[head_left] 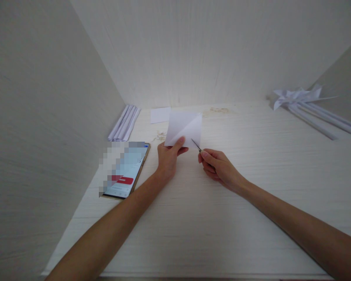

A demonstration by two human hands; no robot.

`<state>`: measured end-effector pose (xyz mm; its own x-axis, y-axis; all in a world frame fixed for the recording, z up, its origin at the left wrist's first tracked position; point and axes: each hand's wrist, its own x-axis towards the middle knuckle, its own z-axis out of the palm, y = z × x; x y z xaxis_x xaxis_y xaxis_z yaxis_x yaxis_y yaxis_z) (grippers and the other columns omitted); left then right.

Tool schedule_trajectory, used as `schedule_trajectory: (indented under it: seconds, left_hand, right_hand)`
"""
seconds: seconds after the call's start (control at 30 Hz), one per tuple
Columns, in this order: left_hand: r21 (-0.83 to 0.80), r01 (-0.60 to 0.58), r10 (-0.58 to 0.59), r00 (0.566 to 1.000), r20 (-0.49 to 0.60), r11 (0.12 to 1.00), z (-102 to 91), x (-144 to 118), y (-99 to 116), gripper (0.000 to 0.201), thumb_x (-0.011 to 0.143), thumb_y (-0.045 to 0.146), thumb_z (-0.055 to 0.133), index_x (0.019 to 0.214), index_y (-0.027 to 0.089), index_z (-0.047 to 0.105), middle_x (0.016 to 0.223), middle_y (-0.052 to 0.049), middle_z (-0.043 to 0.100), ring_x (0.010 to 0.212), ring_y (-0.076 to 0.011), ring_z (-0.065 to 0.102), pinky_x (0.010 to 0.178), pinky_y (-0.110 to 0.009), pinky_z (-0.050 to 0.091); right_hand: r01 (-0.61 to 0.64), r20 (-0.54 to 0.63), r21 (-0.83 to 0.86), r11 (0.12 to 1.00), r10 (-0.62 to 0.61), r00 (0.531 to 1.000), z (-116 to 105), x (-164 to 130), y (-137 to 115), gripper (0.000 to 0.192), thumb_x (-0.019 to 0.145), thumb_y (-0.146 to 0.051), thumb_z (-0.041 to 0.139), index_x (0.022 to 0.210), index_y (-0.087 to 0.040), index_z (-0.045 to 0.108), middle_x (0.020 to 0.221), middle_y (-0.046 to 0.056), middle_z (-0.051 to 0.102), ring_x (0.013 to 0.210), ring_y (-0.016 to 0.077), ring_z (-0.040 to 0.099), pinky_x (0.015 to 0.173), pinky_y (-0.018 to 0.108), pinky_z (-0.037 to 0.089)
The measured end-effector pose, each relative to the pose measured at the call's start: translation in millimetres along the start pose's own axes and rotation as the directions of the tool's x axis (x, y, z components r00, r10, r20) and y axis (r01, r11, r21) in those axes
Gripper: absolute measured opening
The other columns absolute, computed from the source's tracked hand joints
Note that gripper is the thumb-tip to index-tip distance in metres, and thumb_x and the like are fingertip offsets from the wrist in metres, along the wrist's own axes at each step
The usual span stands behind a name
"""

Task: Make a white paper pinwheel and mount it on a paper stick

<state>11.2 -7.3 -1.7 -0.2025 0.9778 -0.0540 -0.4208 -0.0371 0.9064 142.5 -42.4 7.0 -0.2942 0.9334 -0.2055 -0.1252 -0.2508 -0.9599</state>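
My left hand (169,158) pinches the lower edge of a square white paper (183,127), thumb on top and fingers underneath. A diagonal crease runs across the sheet. My right hand (219,166) is closed around what looks like a small pair of scissors (196,144). Its thin dark blade lies at the paper's lower right corner and points up toward the middle of the sheet. The handles are mostly hidden in my fingers. Both hands are above the white wood-grain table (175,226).
A phone (125,187) with a lit screen, partly pixelated, lies left of my left forearm. Rolled paper sticks (124,123) stand behind it, near a small white paper piece (159,115). At the back right are paper pinwheels (298,96) with sticks. Walls (178,50) enclose the back and sides.
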Motion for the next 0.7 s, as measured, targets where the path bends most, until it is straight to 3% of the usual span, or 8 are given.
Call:
schedule_trajectory:
  seconds: [0.7]
  left_hand:
    - [-0.002, 0.018, -0.018, 1.000, -0.001, 1.000, 0.8, -1.8, 0.1, 0.027, 0.048, 0.028, 0.073, 0.067, 0.011, 0.063, 0.067, -0.002, 0.064, 0.058, -0.0106, 0.058, 0.059, -0.026, 0.051]
  right_hand:
    - [0.012, -0.008, 0.004, 1.000, -0.012, 1.000, 1.1, 1.1, -0.6, 0.026, 0.074, -0.039, 0.051, 0.061, -0.017, 0.044, 0.034, -0.012, 0.026, 0.027, 0.0016, 0.018, 0.026, 0.015, 0.010]
